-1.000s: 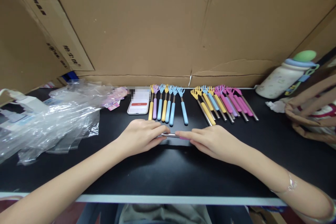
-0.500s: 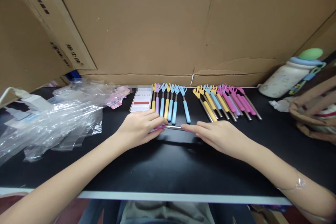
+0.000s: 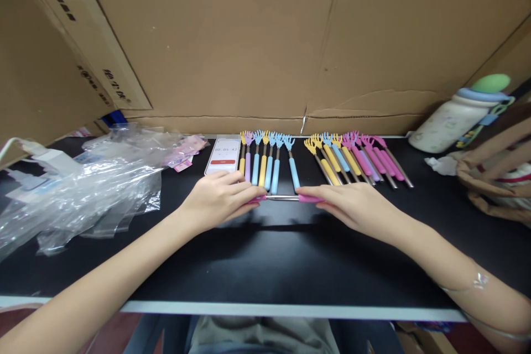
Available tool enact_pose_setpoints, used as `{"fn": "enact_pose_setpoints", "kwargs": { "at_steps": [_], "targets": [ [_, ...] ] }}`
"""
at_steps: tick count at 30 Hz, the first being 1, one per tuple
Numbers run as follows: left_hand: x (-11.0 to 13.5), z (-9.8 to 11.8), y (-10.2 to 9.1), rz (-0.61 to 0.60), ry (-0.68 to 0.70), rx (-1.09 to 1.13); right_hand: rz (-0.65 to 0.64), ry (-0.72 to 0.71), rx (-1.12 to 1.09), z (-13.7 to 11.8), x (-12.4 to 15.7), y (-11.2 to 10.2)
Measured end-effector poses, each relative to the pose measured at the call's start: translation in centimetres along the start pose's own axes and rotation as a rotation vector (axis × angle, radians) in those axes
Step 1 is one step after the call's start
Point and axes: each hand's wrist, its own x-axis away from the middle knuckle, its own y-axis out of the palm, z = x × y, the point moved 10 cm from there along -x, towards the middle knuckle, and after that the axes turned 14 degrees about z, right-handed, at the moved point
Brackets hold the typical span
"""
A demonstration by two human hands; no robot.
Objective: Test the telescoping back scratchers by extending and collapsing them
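Observation:
Both my hands hold one pink telescopic back scratcher crosswise over the black table. My left hand pinches its pink claw end, and my right hand grips the pink handle. A short length of metal rod shows between them. Just behind lies a row of several scratchers with yellow, purple and blue handles. A second bunch in yellow, blue and pink lies to the right.
A phone with a running timer lies left of the rows. Crumpled clear plastic bags cover the table's left side. A white bottle with a green cap and a brown bag sit at the right. Cardboard walls the back.
My hands have moved away from me toward the rows and drawn apart. More metal rod shows between them and the pink handle now sticks out of my right hand.

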Motion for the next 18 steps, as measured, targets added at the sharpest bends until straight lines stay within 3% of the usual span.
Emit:
{"fn": "enact_pose_setpoints", "kwargs": {
  "at_steps": [11, 18],
  "targets": [
    [-0.2, 0.4, -0.2, 0.020, 0.001, 0.039, 0.029, -0.006, -0.013, -0.3, -0.2, -0.4],
    [-0.2, 0.4, -0.3, 0.020, -0.022, 0.087, -0.040, 0.058, 0.052, 1.2, 0.1, -0.6]
  ]
}}
